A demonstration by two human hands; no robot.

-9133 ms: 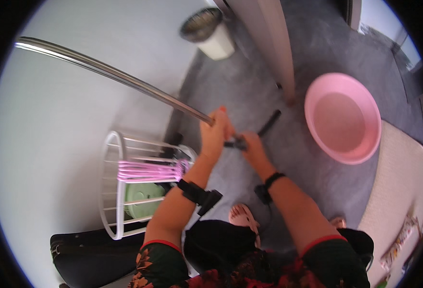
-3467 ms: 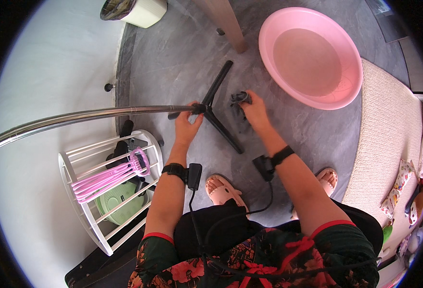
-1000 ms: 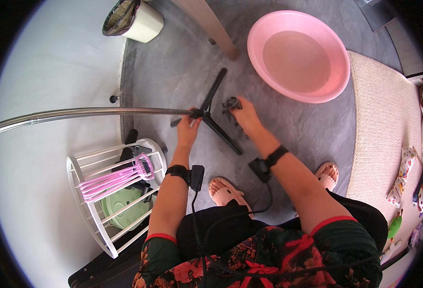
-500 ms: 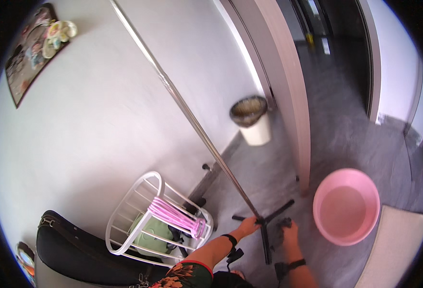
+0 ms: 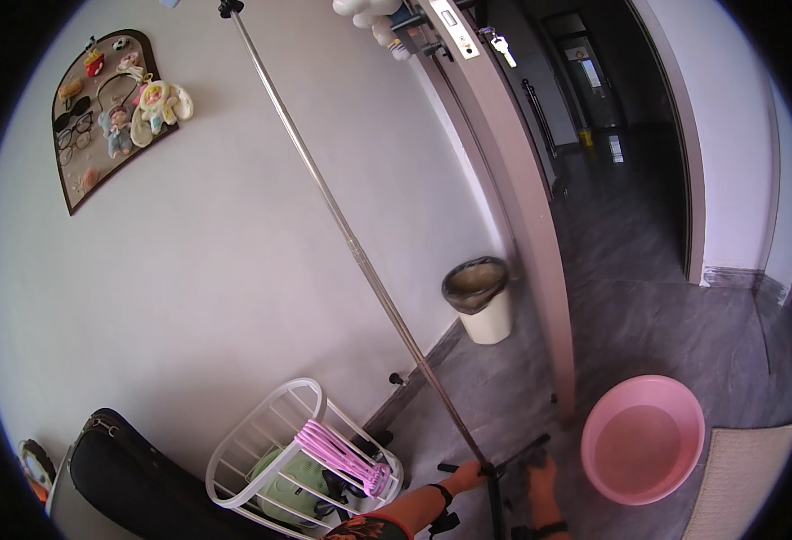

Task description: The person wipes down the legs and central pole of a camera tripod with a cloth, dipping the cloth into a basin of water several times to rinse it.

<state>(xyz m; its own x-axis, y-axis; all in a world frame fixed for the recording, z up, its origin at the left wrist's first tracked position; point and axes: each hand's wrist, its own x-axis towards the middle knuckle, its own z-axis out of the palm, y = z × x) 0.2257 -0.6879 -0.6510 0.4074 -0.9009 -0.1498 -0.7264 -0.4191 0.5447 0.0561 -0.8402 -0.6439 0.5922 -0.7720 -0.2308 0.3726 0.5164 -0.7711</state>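
the left hand [image 5: 469,474] has its grip closed on the bottom of a long metal pole [image 5: 357,256], just where it meets a black base [image 5: 495,508] with splayed legs, standing on the grey floor [image 5: 625,333]. the right hand [image 5: 541,481] is just beside the base, its fingers curled round a small dark thing [image 5: 532,458], too blurred to tell what. each wrist wears a black strap. the pole leans up and left to a black fitting [image 5: 228,8] near the upper edge.

left of the hands is a white rack [image 5: 274,470] with pink hangers [image 5: 342,454] on it and a green thing [image 5: 292,495] behind its bars; a black case [image 5: 135,477] lies further left. to the right are a pink basin [image 5: 594,423] and a beige rug [image 5: 745,486]. beyond the hands, a pale bin [image 5: 487,324] with a dark liner stands near an open door [image 5: 540,270] with keys [image 5: 503,49] hanging at it. a board [image 5: 147,70] with toys and glasses hangs on the wall [image 5: 234,270].
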